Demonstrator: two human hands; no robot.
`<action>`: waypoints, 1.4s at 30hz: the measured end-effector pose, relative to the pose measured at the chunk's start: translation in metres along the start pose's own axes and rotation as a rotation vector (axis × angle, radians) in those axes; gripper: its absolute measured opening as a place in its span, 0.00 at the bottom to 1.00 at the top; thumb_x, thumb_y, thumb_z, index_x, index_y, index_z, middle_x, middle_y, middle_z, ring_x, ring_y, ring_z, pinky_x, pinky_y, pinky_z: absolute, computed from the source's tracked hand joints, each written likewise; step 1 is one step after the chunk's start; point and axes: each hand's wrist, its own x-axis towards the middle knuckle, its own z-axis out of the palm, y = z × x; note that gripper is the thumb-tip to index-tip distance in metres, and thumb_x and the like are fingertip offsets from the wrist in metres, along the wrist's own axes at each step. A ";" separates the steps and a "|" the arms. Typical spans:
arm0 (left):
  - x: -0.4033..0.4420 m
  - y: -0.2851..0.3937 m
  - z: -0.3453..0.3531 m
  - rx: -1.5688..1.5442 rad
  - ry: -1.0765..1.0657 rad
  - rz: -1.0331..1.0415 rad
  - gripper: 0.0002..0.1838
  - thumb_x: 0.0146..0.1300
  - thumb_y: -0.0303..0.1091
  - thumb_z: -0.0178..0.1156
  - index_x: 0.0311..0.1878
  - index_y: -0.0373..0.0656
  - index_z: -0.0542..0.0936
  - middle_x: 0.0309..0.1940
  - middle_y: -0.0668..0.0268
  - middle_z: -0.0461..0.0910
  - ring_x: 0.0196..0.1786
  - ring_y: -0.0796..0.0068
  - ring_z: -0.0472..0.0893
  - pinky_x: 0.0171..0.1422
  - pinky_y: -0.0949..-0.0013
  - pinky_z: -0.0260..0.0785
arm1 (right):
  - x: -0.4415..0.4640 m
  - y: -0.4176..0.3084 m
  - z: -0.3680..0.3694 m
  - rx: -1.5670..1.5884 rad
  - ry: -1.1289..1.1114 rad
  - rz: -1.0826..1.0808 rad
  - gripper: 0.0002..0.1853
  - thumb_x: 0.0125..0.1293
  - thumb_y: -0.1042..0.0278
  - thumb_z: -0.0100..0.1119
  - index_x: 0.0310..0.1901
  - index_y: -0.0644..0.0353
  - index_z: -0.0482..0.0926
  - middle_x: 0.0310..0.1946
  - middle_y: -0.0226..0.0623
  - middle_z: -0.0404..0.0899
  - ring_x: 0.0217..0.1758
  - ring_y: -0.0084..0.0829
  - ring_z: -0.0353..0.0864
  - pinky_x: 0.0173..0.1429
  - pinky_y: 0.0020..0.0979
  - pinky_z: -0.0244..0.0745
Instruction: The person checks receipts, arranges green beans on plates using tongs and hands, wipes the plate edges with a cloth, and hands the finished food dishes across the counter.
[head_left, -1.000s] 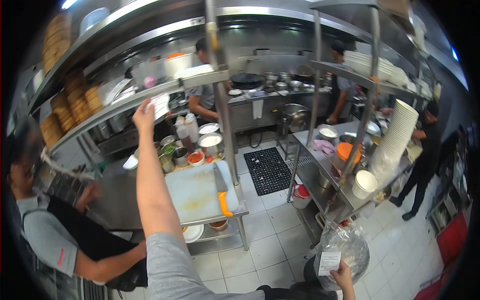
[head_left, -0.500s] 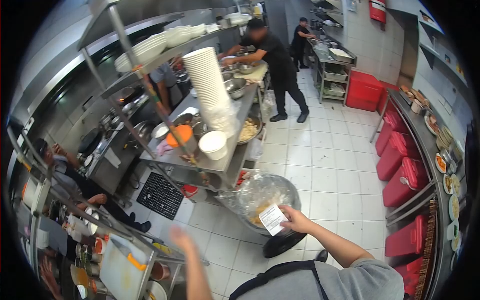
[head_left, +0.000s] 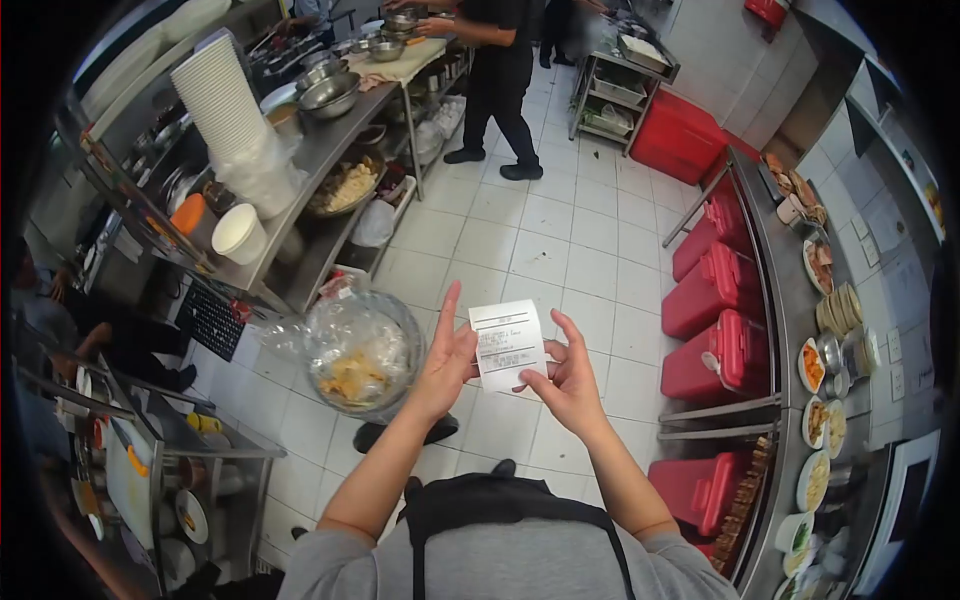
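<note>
A white printed paper slip (head_left: 507,340) is held up in front of my body, its text facing me. My right hand (head_left: 566,375) pinches its lower right part, thumb on the front and fingers behind. My left hand (head_left: 447,365) is at the slip's left edge, index finger stretched upward and thumb apart from it; some of its fingers are partly hidden near the paper. Below and left of the slip, a round bin (head_left: 405,345) lined with clear plastic holds yellowish scraps.
A steel counter at left bears stacked white tubs (head_left: 215,95) and metal bowls (head_left: 330,92). Red bins (head_left: 715,290) stand under the right counter (head_left: 790,385), which carries plates of food. A person in black (head_left: 495,90) stands ahead. A cutting board (head_left: 130,470) is at lower left.
The view has swung right and down. My left hand has left the shelf area and come beside the slip. The slip, in my right hand, is now held up centrally.
</note>
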 end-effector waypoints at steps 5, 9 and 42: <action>0.051 -0.016 0.020 0.252 -0.165 -0.124 0.24 0.71 0.37 0.44 0.69 0.50 0.59 0.56 0.66 0.70 0.53 0.76 0.74 0.53 0.72 0.71 | 0.011 -0.007 -0.055 -0.061 0.052 -0.077 0.39 0.59 0.84 0.54 0.68 0.60 0.45 0.49 0.50 0.72 0.46 0.35 0.80 0.44 0.32 0.82; 0.085 -0.019 0.037 0.144 -0.121 -0.120 0.21 0.71 0.34 0.43 0.66 0.48 0.66 0.56 0.68 0.70 0.53 0.78 0.73 0.52 0.74 0.70 | 0.035 -0.005 -0.080 -0.036 0.052 -0.058 0.39 0.59 0.84 0.55 0.68 0.60 0.45 0.49 0.50 0.72 0.46 0.36 0.80 0.44 0.32 0.81; 0.709 0.136 -0.221 0.777 0.492 0.481 0.20 0.57 0.20 0.52 0.54 0.40 0.77 0.44 0.65 0.78 0.37 0.85 0.75 0.38 0.79 0.69 | 0.477 0.253 -0.427 -0.986 0.324 0.222 0.05 0.55 0.70 0.59 0.28 0.62 0.78 0.18 0.40 0.75 0.22 0.26 0.74 0.27 0.31 0.67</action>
